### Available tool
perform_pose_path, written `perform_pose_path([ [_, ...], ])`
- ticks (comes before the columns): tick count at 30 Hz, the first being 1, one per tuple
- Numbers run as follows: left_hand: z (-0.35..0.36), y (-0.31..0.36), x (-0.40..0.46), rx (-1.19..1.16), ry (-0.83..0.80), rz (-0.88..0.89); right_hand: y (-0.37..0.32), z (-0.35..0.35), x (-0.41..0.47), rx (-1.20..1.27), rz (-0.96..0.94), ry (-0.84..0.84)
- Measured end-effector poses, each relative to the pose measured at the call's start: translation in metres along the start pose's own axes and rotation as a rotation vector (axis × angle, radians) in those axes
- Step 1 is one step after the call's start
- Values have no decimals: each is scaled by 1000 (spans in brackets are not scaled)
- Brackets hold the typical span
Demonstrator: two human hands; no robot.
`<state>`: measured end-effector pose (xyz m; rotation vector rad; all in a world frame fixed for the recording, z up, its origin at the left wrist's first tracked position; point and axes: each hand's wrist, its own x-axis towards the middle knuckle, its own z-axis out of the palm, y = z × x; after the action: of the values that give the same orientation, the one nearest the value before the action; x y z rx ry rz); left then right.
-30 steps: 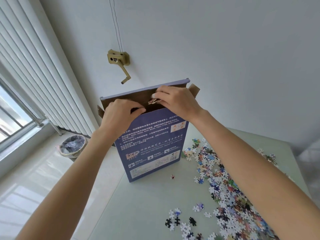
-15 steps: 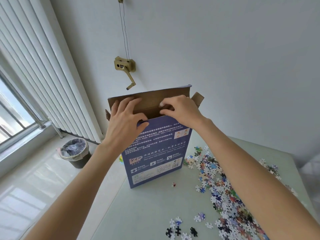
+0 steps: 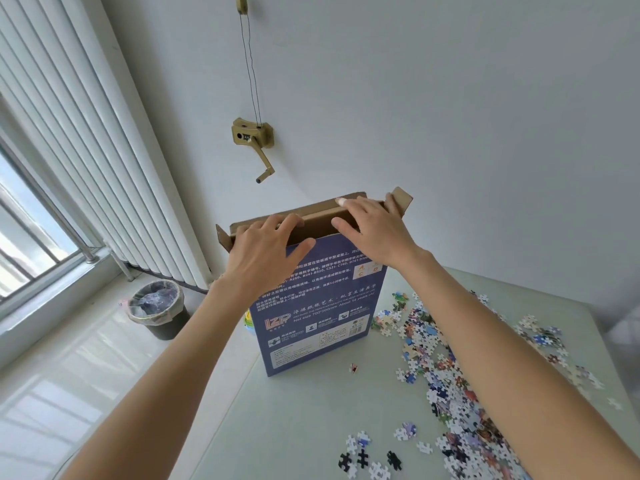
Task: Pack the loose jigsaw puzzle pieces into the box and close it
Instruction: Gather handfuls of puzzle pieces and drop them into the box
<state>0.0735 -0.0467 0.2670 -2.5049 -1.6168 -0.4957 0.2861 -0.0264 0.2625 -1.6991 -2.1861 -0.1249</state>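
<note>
A tall blue puzzle box (image 3: 322,317) stands upright on the pale green table (image 3: 294,427), its brown top flaps open. My left hand (image 3: 263,254) rests at the box's top left, fingers spread over the opening and thumb on the blue front. My right hand (image 3: 374,230) lies over the top right, fingers stretched along the back flap, thumb toward the front edge. Loose jigsaw pieces (image 3: 446,375) lie scattered to the right of the box. A smaller group of pieces (image 3: 370,455) sits near the table's front. One tiny piece (image 3: 353,367) lies alone by the box's base.
A lined waste bin (image 3: 156,308) stands on the floor at the left, below a white radiator (image 3: 104,161) and a window. A brass crank handle (image 3: 254,140) with cords is fixed to the wall behind the box.
My right hand had pieces at the box mouth; now it holds none and lies flat over the top. My left hand has opened and spread. The view has tilted upward.
</note>
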Motion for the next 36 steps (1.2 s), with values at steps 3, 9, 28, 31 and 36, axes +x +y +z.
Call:
perform_pose_path([
  [3,0,0,2,7,-7,-9,1,-2,5,-47,1,-53],
  [9,0,-7,5,-32,-27,-2,4,-12,7,-49,-31,-61],
  [28,-13,23,-19,-185,313,117,-11,-19,-58,218,19,243],
  [31,2,38,-44,-294,470,185,-9,-8,-107,333,85,264],
  [36,70,65,-118,-495,287,75,7,52,-241,434,369,-15],
])
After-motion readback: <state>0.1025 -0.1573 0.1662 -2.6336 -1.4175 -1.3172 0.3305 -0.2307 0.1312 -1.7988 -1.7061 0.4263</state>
